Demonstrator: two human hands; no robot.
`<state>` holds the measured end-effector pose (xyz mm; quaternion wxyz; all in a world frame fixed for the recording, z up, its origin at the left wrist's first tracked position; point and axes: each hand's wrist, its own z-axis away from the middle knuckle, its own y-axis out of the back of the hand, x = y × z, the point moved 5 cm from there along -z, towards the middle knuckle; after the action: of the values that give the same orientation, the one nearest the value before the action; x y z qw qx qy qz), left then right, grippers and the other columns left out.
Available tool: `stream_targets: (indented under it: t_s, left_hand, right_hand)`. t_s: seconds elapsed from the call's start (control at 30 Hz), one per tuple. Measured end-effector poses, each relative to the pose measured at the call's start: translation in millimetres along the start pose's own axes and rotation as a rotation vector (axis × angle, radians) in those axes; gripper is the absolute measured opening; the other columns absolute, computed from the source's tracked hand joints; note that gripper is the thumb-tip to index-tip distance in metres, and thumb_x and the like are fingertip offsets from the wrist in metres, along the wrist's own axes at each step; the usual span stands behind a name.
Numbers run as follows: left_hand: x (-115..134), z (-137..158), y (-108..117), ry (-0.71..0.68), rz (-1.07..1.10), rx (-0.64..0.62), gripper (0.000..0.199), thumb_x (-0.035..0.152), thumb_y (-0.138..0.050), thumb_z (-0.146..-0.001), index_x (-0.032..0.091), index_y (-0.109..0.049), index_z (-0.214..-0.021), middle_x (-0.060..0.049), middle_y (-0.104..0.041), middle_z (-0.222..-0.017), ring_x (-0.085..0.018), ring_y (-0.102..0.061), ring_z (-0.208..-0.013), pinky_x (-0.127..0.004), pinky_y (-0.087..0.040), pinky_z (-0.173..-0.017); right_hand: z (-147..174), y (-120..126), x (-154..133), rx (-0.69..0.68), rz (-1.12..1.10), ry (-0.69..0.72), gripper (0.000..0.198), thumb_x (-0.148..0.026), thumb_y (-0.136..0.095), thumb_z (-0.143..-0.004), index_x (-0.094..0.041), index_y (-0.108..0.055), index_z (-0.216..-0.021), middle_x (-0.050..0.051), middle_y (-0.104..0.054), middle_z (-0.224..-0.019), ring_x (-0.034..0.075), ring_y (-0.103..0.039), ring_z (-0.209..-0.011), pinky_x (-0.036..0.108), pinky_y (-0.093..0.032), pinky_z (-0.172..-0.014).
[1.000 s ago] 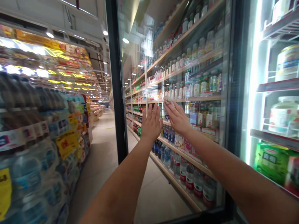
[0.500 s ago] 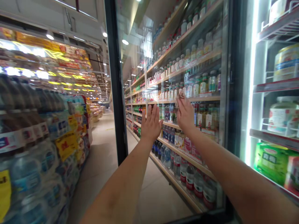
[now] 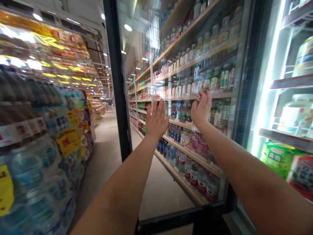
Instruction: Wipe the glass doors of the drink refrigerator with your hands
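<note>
In front of me stands a glass door [image 3: 137, 137] in a black frame, swung out from a lit cooler. My left hand [image 3: 157, 119] lies flat against the pane, fingers stretched upward and holding nothing. Further right, my right hand [image 3: 201, 109] presses a crumpled, pale brownish cloth [image 3: 203, 93] to the same glass; its fingers are bent over the cloth, which is partly hidden. Through the pane, or mirrored in it, show long shelves [image 3: 188, 151] of bottled drinks.
On the right, the cooler's shelf [image 3: 286, 138] carries jars and a green package [image 3: 276, 158]. Stacked bottle packs [image 3: 31, 176] with yellow signs line the left. Between them and the door runs a pale tiled aisle [image 3: 105, 143]. The door's black bottom rail [image 3: 181, 215] crosses low in front.
My right hand has slid the cloth rightward across the glass. My left hand stays flat on the pane. The view has shifted slightly, showing more of the door's bottom rail.
</note>
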<state>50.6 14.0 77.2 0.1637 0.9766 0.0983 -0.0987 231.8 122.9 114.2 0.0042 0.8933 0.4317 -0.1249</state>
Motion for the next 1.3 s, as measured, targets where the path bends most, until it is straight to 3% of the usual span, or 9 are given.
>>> stream_targets:
  t_s: [0.17, 0.33, 0.4, 0.57, 0.77, 0.9, 0.97, 1.17, 1.3]
  left_hand:
    - [1, -1, -1, 0.009, 0.036, -0.01, 0.069, 0.036, -0.037, -0.102, 0.014, -0.012, -0.162, -0.006, -0.011, -0.168, -0.024, 0.007, -0.155, -0.052, 0.005, -0.128]
    - [1, -1, -1, 0.015, 0.056, -0.011, 0.068, 0.036, -0.036, -0.102, 0.014, -0.013, -0.162, -0.005, -0.01, -0.168, -0.023, 0.006, -0.155, -0.05, 0.007, -0.128]
    - [1, -1, -1, 0.016, 0.064, -0.009, 0.068, 0.036, -0.036, -0.102, 0.015, -0.012, -0.162, -0.004, -0.01, -0.168, -0.023, 0.006, -0.155, -0.049, 0.008, -0.128]
    - [0, -1, -1, 0.018, 0.061, -0.012, 0.068, 0.037, -0.035, -0.102, 0.015, -0.012, -0.162, -0.004, -0.009, -0.168, -0.023, 0.006, -0.155, -0.05, 0.008, -0.128]
    - [0, 0, -3, 0.018, 0.026, -0.028, 0.067, 0.038, -0.034, -0.103, 0.016, -0.011, -0.162, -0.003, -0.008, -0.169, -0.022, 0.008, -0.155, -0.049, 0.009, -0.128]
    - [1, 0, -1, 0.022, 0.049, -0.036, 0.068, 0.038, -0.034, -0.102, 0.015, -0.011, -0.162, -0.004, -0.008, -0.169, -0.022, 0.009, -0.155, -0.049, 0.008, -0.128]
    - [2, 0, 0, 0.018, 0.061, -0.044, 0.069, 0.038, -0.034, -0.102, 0.014, -0.01, -0.162, -0.005, -0.009, -0.169, -0.023, 0.009, -0.155, -0.05, 0.007, -0.128]
    - [1, 0, -3, -0.004, 0.048, -0.045, 0.078, 0.036, -0.037, -0.097, 0.014, 0.002, -0.161, -0.002, -0.003, -0.169, -0.024, 0.009, -0.156, -0.058, 0.0, -0.128]
    - [1, 0, -3, -0.001, 0.054, -0.032, 0.073, 0.036, -0.034, -0.1, 0.013, -0.003, -0.162, -0.004, -0.007, -0.169, -0.025, 0.007, -0.156, -0.056, 0.002, -0.128]
  right_hand:
    - [20, -12, -25, -0.327, 0.03, 0.416, 0.057, -0.02, -0.038, -0.094, -0.024, -0.041, -0.15, 0.004, -0.035, -0.162, 0.024, -0.021, -0.154, 0.053, -0.028, -0.122]
    - [7, -5, 20, -0.036, 0.053, 0.046, 0.059, -0.022, -0.029, -0.097, -0.018, -0.031, -0.156, 0.013, -0.033, -0.162, 0.03, -0.024, -0.153, 0.061, -0.028, -0.12]
    - [11, -4, 18, -0.033, 0.06, 0.068, 0.06, -0.028, -0.03, -0.099, -0.017, -0.028, -0.158, 0.014, -0.03, -0.163, 0.031, -0.02, -0.154, 0.061, -0.026, -0.121]
    - [29, -12, -27, -0.35, 0.06, 0.436, 0.055, -0.032, -0.033, -0.102, -0.025, -0.033, -0.157, 0.005, -0.034, -0.162, 0.027, -0.019, -0.155, 0.054, -0.023, -0.125]
    - [11, -12, -31, -0.194, 0.086, 0.133, 0.057, -0.031, -0.026, -0.104, -0.011, -0.03, -0.157, 0.013, -0.03, -0.164, 0.031, -0.016, -0.154, 0.055, -0.02, -0.124]
    - [32, -18, -52, -0.414, 0.038, 0.517, 0.053, -0.033, -0.035, -0.103, -0.024, -0.037, -0.156, 0.003, -0.036, -0.162, 0.026, -0.018, -0.155, 0.049, -0.017, -0.127]
    - [36, -16, -47, -0.454, 0.047, 0.574, 0.052, -0.034, -0.036, -0.103, -0.028, -0.039, -0.154, 0.002, -0.038, -0.161, 0.024, -0.021, -0.154, 0.05, -0.017, -0.126]
    - [-3, -1, 16, -0.145, 0.111, 0.045, 0.057, -0.034, -0.024, -0.103, -0.019, -0.028, -0.159, 0.012, -0.03, -0.163, 0.031, -0.022, -0.152, 0.063, -0.024, -0.119]
    - [0, 5, 32, -0.056, 0.098, -0.083, 0.058, -0.034, -0.021, -0.103, -0.015, -0.029, -0.158, 0.016, -0.031, -0.161, 0.032, -0.023, -0.151, 0.06, -0.024, -0.119]
